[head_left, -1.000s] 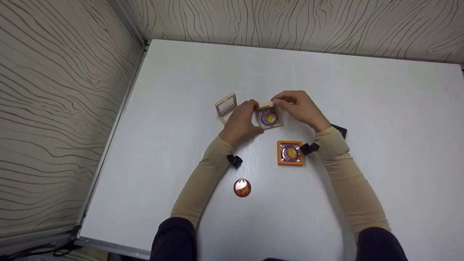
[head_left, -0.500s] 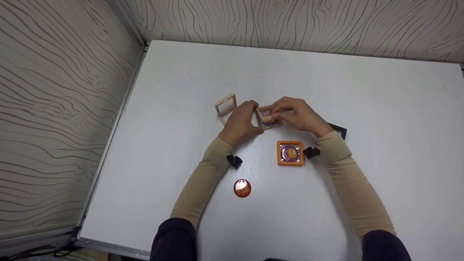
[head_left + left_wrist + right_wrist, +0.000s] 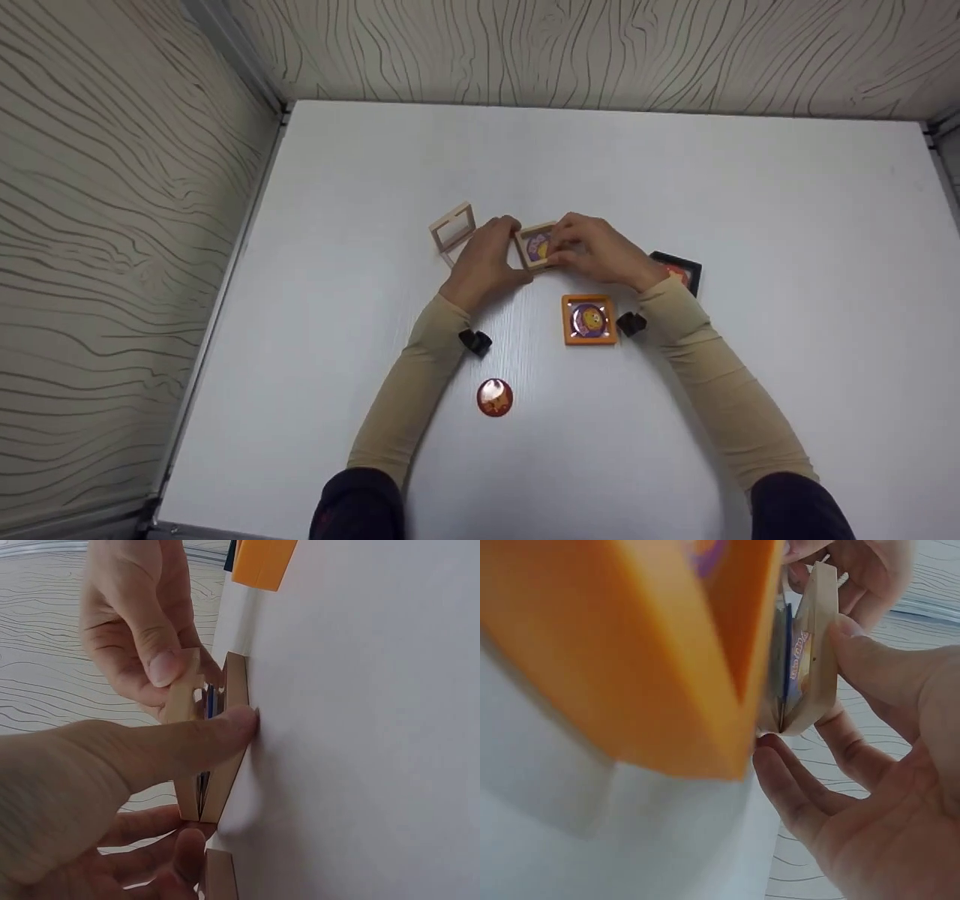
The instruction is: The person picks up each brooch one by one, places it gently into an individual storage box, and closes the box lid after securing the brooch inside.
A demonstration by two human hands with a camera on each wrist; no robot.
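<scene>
Between my hands on the white table, a small beige hinged display frame (image 3: 538,226) holds a round purple badge (image 3: 537,246) with a yellow figure. With my left hand (image 3: 484,259) I hold its left side, the thumb along the near edge. My right hand (image 3: 595,251) pinches the lid (image 3: 825,637) at the right. In the left wrist view, lid and base (image 3: 235,682) stand a narrow wedge apart, the badge's edge showing inside. Beside my left hand a second beige frame (image 3: 471,215) stands with its lid raised, partly hidden by the hand.
An orange frame (image 3: 590,341) with a purple badge inside lies just in front of my right hand. Beyond my right wrist is a black frame (image 3: 696,279) with something red in it, partly covered. A loose red badge (image 3: 495,397) lies nearer the front.
My right hand has brought the beige frame's lid down from upright over the badge and toward the right. My left hand keeps its hold. The head view has shifted slightly.
</scene>
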